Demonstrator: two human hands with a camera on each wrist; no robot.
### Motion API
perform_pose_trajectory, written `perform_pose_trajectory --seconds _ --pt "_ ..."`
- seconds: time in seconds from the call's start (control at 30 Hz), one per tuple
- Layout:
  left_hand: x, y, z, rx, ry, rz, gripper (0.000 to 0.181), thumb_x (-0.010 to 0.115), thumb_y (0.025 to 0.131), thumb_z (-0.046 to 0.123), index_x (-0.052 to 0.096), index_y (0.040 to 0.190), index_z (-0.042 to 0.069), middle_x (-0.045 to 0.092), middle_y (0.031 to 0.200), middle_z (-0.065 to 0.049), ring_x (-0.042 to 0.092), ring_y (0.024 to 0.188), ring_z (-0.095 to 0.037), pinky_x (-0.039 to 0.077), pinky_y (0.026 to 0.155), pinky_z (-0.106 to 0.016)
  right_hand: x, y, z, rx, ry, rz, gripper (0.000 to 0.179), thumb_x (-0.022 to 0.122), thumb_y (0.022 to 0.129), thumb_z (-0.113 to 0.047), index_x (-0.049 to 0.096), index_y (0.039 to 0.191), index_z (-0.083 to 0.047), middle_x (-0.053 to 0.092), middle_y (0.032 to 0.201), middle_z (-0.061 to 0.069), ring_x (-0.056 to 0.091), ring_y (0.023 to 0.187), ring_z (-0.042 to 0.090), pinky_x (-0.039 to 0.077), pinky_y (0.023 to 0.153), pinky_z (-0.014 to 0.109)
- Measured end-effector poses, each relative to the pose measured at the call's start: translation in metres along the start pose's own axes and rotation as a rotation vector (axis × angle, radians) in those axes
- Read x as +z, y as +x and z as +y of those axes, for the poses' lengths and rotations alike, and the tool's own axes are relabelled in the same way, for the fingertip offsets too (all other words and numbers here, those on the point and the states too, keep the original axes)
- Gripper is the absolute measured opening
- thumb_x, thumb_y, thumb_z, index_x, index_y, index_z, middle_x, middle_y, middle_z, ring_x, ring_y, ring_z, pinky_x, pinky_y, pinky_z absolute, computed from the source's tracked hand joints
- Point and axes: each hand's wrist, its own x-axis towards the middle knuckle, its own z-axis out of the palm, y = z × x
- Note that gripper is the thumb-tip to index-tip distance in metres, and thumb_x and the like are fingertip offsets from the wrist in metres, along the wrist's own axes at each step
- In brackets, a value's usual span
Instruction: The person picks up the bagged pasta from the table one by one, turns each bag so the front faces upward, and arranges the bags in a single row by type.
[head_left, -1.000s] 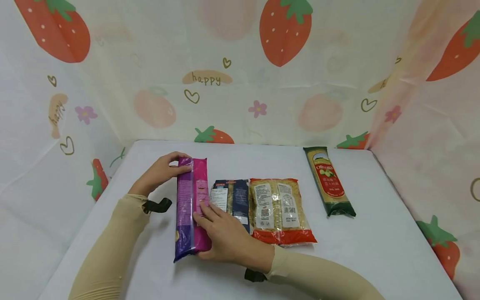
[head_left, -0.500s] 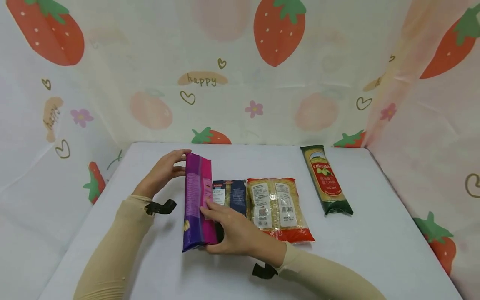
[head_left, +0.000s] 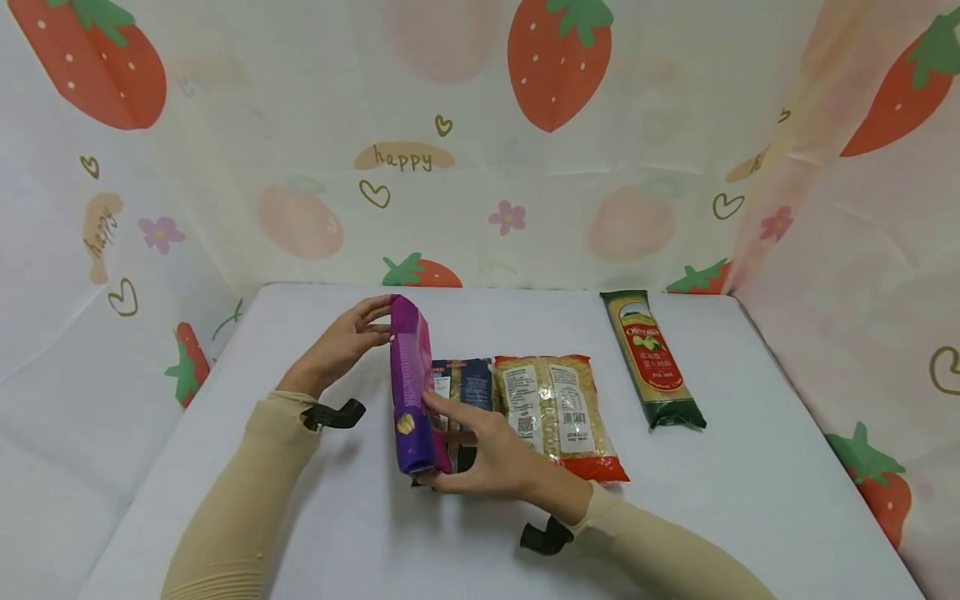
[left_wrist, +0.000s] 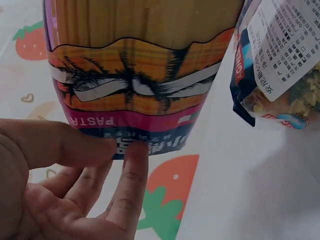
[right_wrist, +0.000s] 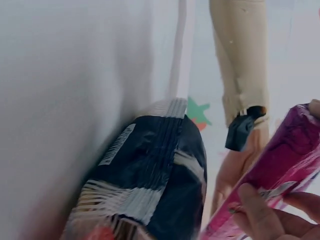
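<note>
Both hands hold a purple and pink pasta packet [head_left: 408, 392], turned up on its long edge above the table. At its far end the left hand [head_left: 337, 346] pinches the seal; in the left wrist view the thumb lies across the end [left_wrist: 132, 135] marked PASTA. The right hand [head_left: 495, 446] grips the near end, with the thumb low and the fingers on the pink side. Just behind that hand lies a navy pasta packet [head_left: 476, 385], partly covered by it. Beside the navy one is a clear packet of small pasta [head_left: 558, 417] with red ends and white labels.
A green and gold Olivoilà packet [head_left: 651, 358] lies apart at the right, slightly slanted. White cloth covers the table [head_left: 750, 500]. Strawberry-printed curtains [head_left: 510, 167] enclose the back and both sides.
The purple packet has been lifted, shifted right and rotated from showing its flat back to standing on edge. Both hands have moved right with it; the other packets stay put.
</note>
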Motion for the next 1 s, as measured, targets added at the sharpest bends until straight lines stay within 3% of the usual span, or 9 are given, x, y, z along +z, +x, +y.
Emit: perform_pose_trajectory --seconds 0.3,0.53,0.63,0.77,0.9,1.0 --pt "0.008 0.006 -0.004 0.043 0.024 -0.008 0.074 0.057 0.108 -0.005 0.023 0.172 0.009 0.031 0.172 -0.019 0.048 0.141 -0.036 0.051 0.104 -0.024 -0.002 -0.007 0.004 0.036 0.178 0.062 0.095 0.087 0.090 -0.011 0.036 0.169 -0.018 0.042 0.169 0.011 0.059 0.139 0.042 0.058 0.104 0.042" --pt "0.015 0.011 -0.003 0.012 -0.018 -0.019 0.078 0.057 0.110 0.001 0.017 0.174 0.020 0.024 0.173 -0.023 0.037 0.153 -0.047 0.034 0.125 -0.057 -0.003 -0.011 0.008 -0.027 0.257 0.145 0.090 0.085 0.091 -0.008 0.037 0.167 -0.012 0.044 0.166 0.014 0.049 0.149 0.038 0.057 0.105 0.040" --pt "0.019 0.013 -0.002 0.000 -0.031 -0.024 0.078 0.057 0.111 0.002 0.015 0.175 0.023 0.022 0.173 -0.025 0.035 0.154 -0.048 0.028 0.127 -0.063 -0.006 -0.013 0.008 0.001 0.307 0.177 0.088 0.084 0.092 -0.008 0.038 0.167 -0.014 0.045 0.165 0.014 0.050 0.148 0.038 0.057 0.105 0.040" --pt "0.025 0.018 -0.002 -0.032 -0.050 -0.004 0.076 0.056 0.112 0.004 0.015 0.174 0.016 0.026 0.171 -0.027 0.035 0.155 -0.046 0.027 0.128 -0.060 -0.010 -0.015 0.007 0.033 0.385 0.216 0.086 0.081 0.092 -0.003 0.039 0.166 -0.014 0.045 0.164 0.017 0.050 0.146 0.041 0.055 0.107 0.040" --pt "0.031 0.020 -0.004 -0.081 -0.022 0.026 0.067 0.058 0.113 0.014 0.024 0.170 0.005 0.032 0.170 -0.026 0.035 0.157 -0.042 0.025 0.130 -0.056 -0.011 -0.016 0.010 0.007 0.451 0.244 0.085 0.079 0.093 -0.001 0.037 0.166 -0.009 0.042 0.164 0.021 0.048 0.146 0.038 0.053 0.110 0.040" --pt "0.035 0.021 -0.005 -0.101 -0.010 0.011 0.064 0.058 0.114 0.022 0.028 0.169 0.005 0.033 0.169 -0.026 0.036 0.156 -0.043 0.026 0.130 -0.056 -0.012 -0.017 0.013 -0.015 0.487 0.276 0.084 0.079 0.094 -0.001 0.037 0.166 -0.005 0.042 0.162 0.024 0.050 0.144 0.036 0.054 0.109 0.041"
